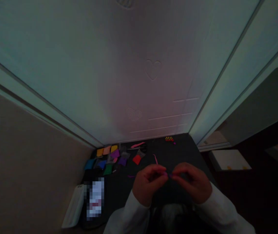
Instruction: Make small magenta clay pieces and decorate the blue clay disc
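Both my hands are raised over the dark tabletop, their fingertips almost meeting. My left hand (149,183) is closed in a pinch on a small purple piece (165,174). Close by, my right hand (192,182) is also pinched, with a tiny purple bit (170,175) at its fingertips; dim light hides its exact shape. Just beyond the left fingers lies a pink tool with a bent tip (156,159). A thin purple strip (131,176) rests left of my left hand. Farther back sits a small red piece with yellow dots (169,138), a purple ball (174,143) beside it.
Several small bags of coloured material (108,169) cover the table's back left, near a red packet (137,159), scissors (142,148) and a pink strip (137,145). A blurred bright screen (95,198) lies front left. A white panel (139,81) rises behind; a white box (230,159) stands right.
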Action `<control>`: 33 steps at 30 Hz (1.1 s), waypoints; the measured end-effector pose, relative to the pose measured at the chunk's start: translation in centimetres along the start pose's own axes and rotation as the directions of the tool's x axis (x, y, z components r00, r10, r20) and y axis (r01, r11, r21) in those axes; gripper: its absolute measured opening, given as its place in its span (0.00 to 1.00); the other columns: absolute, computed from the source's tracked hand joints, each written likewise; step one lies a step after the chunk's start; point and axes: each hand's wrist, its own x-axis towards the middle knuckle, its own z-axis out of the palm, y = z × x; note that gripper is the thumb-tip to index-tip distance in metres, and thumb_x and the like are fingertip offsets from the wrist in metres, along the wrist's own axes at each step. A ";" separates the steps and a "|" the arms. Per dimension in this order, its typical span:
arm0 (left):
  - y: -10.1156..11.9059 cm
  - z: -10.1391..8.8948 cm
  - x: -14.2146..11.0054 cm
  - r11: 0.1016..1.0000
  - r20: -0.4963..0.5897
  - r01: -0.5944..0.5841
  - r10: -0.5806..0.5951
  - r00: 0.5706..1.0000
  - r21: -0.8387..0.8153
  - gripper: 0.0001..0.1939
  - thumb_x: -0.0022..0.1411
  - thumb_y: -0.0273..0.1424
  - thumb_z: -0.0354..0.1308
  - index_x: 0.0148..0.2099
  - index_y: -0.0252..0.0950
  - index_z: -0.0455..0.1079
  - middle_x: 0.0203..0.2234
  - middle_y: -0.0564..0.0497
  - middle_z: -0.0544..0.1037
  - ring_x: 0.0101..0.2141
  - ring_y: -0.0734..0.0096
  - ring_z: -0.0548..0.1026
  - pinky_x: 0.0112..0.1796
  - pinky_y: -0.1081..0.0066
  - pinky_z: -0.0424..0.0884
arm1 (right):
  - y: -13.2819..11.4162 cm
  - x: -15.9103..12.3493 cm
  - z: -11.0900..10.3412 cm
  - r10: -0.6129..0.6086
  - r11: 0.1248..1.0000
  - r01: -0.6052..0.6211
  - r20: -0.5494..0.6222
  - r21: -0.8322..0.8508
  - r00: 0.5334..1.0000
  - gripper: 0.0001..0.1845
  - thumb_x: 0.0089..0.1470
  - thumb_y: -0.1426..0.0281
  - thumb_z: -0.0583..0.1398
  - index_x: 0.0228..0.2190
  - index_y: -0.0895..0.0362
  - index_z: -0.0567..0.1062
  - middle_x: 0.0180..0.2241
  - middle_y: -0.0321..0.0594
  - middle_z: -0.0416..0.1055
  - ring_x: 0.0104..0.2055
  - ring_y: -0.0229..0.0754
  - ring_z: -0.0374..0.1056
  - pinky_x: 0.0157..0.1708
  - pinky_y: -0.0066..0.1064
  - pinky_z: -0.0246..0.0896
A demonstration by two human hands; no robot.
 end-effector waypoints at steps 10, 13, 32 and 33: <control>0.0 -0.2 -0.1 0.994 -0.018 0.019 -0.017 1.000 0.111 0.10 0.44 0.33 0.54 0.30 0.34 0.68 0.24 0.49 0.73 0.26 0.72 0.70 0.29 0.73 0.65 | -0.5 0.1 -0.4 -0.014 1.000 0.014 0.034 -0.023 0.999 0.08 0.43 0.73 0.53 0.30 0.55 0.67 0.27 0.38 0.68 0.30 0.35 0.63 0.29 0.26 0.59; 0.0 0.0 -0.1 0.996 -0.019 0.022 -0.020 1.000 0.087 0.11 0.44 0.33 0.54 0.32 0.34 0.68 0.25 0.49 0.73 0.28 0.71 0.70 0.30 0.73 0.65 | -0.3 -0.1 -0.3 0.005 1.000 -0.005 0.029 -0.017 1.000 0.10 0.44 0.74 0.52 0.32 0.54 0.67 0.31 0.38 0.68 0.33 0.36 0.63 0.32 0.27 0.59; 0.3 0.0 -0.5 0.997 -0.022 0.044 -0.043 0.999 0.065 0.10 0.45 0.32 0.53 0.31 0.34 0.68 0.23 0.49 0.74 0.26 0.72 0.70 0.29 0.74 0.65 | 0.2 -0.5 -0.4 0.068 0.997 -0.069 0.032 0.041 0.997 0.07 0.46 0.71 0.49 0.22 0.57 0.65 0.20 0.35 0.63 0.24 0.34 0.61 0.25 0.26 0.56; 0.4 0.0 -0.6 0.997 -0.020 0.045 -0.044 0.999 0.063 0.10 0.45 0.32 0.53 0.31 0.34 0.68 0.23 0.49 0.74 0.26 0.72 0.70 0.29 0.74 0.65 | 0.3 -0.5 -0.4 0.076 0.997 -0.076 0.018 0.025 0.997 0.05 0.45 0.71 0.50 0.22 0.56 0.65 0.21 0.35 0.64 0.25 0.34 0.61 0.25 0.26 0.56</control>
